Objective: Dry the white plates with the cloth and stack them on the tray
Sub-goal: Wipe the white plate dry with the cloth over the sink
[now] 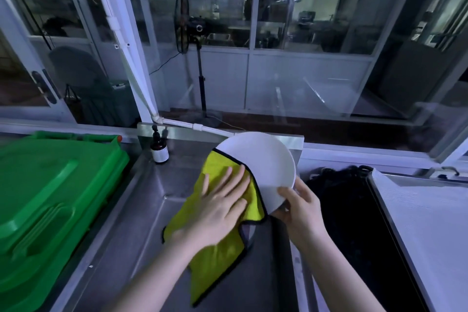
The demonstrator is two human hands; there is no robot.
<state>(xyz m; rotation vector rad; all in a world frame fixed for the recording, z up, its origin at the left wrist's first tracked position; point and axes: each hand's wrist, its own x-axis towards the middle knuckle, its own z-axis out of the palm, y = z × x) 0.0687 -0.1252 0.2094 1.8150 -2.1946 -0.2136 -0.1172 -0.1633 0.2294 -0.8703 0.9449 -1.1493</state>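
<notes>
The right hand (301,206) pinches the lower rim of a round white ceramic plate (263,167), thumb on its face and fingers curled behind, holding it tilted above the steel sink basin (141,210). The left hand (217,208) lies flat, fingers spread, pressing a yellow black-edged microfibre cloth (222,248) against the plate's left half; the rest of the cloth hangs below. The pale flat tray (430,223) lies to the right, beyond the right hand's fingers, so that hand is likely nearer for stacking.
</notes>
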